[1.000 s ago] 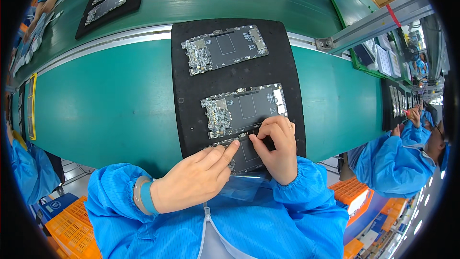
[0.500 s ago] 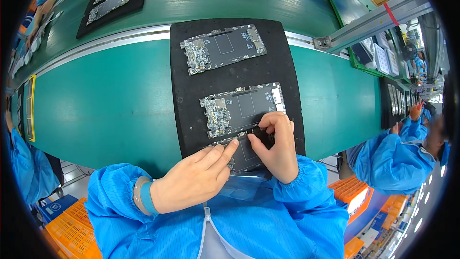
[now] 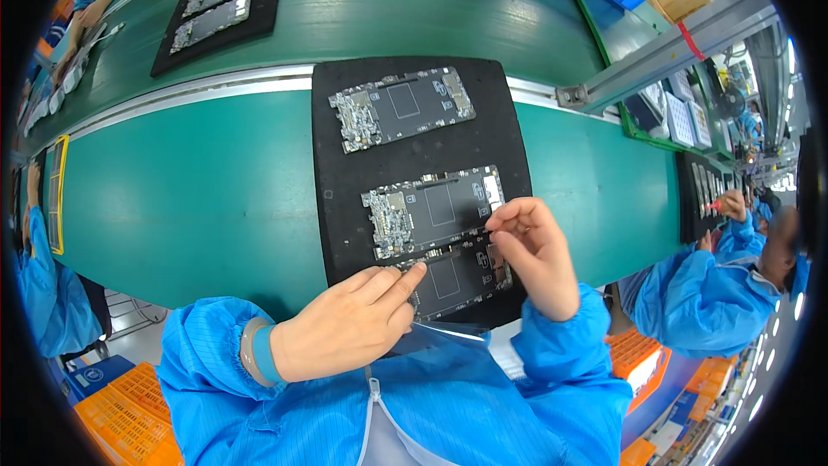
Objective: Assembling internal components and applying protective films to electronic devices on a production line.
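While my left hand (image 3: 345, 332) lies low in the middle of the frame, fingers loosely curled and only the index stretched out, its tip presses on the left end of the nearest circuit board (image 3: 453, 274). My right hand (image 3: 535, 255), just right of centre, has its fingertips pinched together over that board's right end; can't tell if there's anything between them. I count three boards on the black mat (image 3: 345, 164): the near one under my hands, the middle board (image 3: 431, 207) just above it, and the far board (image 3: 401, 108) higher up. Mat's on the green table (image 3: 190, 198).
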`<state>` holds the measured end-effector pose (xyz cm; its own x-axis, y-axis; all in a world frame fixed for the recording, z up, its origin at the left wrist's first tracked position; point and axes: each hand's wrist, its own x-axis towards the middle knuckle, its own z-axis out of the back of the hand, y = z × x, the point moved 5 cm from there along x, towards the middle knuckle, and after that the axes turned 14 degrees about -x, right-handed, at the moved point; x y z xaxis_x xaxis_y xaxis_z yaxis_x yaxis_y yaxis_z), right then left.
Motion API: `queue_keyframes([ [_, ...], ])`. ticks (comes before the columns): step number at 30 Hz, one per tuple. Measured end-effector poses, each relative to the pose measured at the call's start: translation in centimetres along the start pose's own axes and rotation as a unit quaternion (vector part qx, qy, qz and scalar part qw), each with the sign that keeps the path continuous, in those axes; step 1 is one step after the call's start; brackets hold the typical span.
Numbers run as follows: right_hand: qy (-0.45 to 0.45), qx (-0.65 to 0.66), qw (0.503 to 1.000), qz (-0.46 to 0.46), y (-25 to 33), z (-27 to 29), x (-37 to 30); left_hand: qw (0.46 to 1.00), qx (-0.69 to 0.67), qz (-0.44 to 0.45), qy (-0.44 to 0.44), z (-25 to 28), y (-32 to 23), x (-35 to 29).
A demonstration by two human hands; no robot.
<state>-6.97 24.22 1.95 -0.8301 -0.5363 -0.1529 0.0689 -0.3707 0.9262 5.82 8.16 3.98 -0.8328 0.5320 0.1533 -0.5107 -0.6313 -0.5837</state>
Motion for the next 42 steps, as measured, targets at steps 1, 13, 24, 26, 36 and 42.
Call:
queue_keyframes([
  [1, 0.012, -0.057, 0.998, 0.032, 0.8, 0.8, 0.8, 1.0, -0.016, 0.005, 0.0, 0.0, 0.1, 0.3],
  [13, 0.05, -0.541, 0.765, 0.346, 6.6, -5.1, 17.4, 1.0, 0.001, -0.021, -0.005, -1.0, 0.3, 2.9],
  [24, -0.13, -0.58, 0.671, 0.443, 6.3, -3.3, 9.5, 0.743, -0.543, 0.178, -0.349, 3.1, 6.4, -7.5],
  [26, -0.127, -0.573, 0.692, 0.42, 6.0, -3.4, 9.5, 0.676, -0.569, 0.196, -0.426, 3.1, 7.8, -9.7],
  [36, 0.043, -0.534, 0.776, 0.332, 7.0, -4.4, 4.5, 0.504, -0.63, 0.117, -0.579, 4.4, 10.4, -13.7],
  [42, -0.045, -0.43, 0.819, 0.377, 6.5, -4.1, 2.2, 0.477, -0.692, 0.122, -0.528, 3.1, 9.5, -11.7],
])
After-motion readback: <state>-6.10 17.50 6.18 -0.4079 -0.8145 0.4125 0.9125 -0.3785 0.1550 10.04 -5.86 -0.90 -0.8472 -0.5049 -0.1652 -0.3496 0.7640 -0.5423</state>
